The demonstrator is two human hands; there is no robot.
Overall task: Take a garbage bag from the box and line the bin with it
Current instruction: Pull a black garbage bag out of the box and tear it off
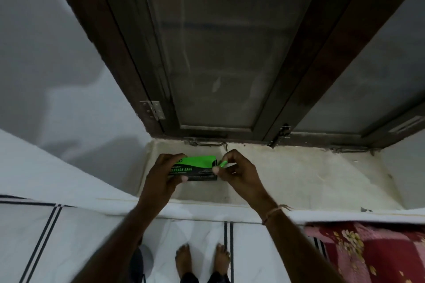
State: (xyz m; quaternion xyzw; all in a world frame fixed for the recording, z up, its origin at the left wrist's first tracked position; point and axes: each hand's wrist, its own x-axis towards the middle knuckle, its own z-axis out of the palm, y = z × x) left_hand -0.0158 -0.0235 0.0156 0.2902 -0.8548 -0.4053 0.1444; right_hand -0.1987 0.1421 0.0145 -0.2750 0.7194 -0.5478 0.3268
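Observation:
A small green and black box [199, 167] printed "GARBAGE BAGS" is held just above a pale stone window sill [299, 174]. My left hand [164, 173] grips the box's left end, thumb on its front. My right hand [239, 171] is at the box's right end, its thumb and fingers pinching the green end flap [222, 163], which stands open from the box. No garbage bag shows and no bin is in view.
A dark wooden window frame [296, 71] with frosted panes rises behind the sill, with a metal latch [210, 144] at its base. White striped bedding [69, 236] lies below me. A red floral blanket [372, 253] sits at lower right. My bare feet [202, 259] stand on the bedding.

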